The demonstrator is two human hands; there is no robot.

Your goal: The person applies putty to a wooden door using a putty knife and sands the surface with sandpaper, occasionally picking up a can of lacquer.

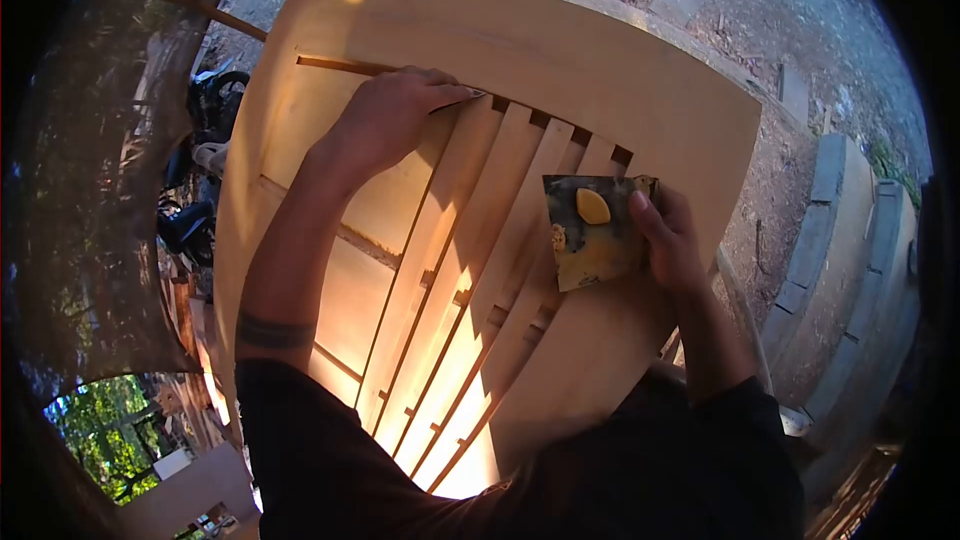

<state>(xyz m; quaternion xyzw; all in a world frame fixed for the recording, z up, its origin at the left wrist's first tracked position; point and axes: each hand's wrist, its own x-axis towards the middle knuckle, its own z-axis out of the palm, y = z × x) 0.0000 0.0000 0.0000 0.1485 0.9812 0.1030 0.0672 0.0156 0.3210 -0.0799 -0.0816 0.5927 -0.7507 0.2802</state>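
A wooden door (560,55) spreads out before the person, its slats (515,170) running from the far rail back toward the body, with narrow gaps between them. That direction probably lets both arms reach the far ends without stretching (what bears the door's weight does not show).

The left hand (395,120) reaches across a panel (325,125) to the seam where the slats meet the rail. Its fingers lie together, bent and turned down toward the wood, the thumb alongside; whether they pinch something small I cannot tell, since the hand covers the spot. Coming in from the side seems to leave the slats next to it in plain sight.

The right hand (672,240) grips a plate (600,255) by its near edge, thumb clamped on top, the other fingers mostly hidden behind. The plate hovers above the right-hand slats, near the left hand, likely to keep its load within short reach. A yellow lump of paste (592,206) sits toward its far side, well apart from the thumb, perhaps so the grip keeps clean.
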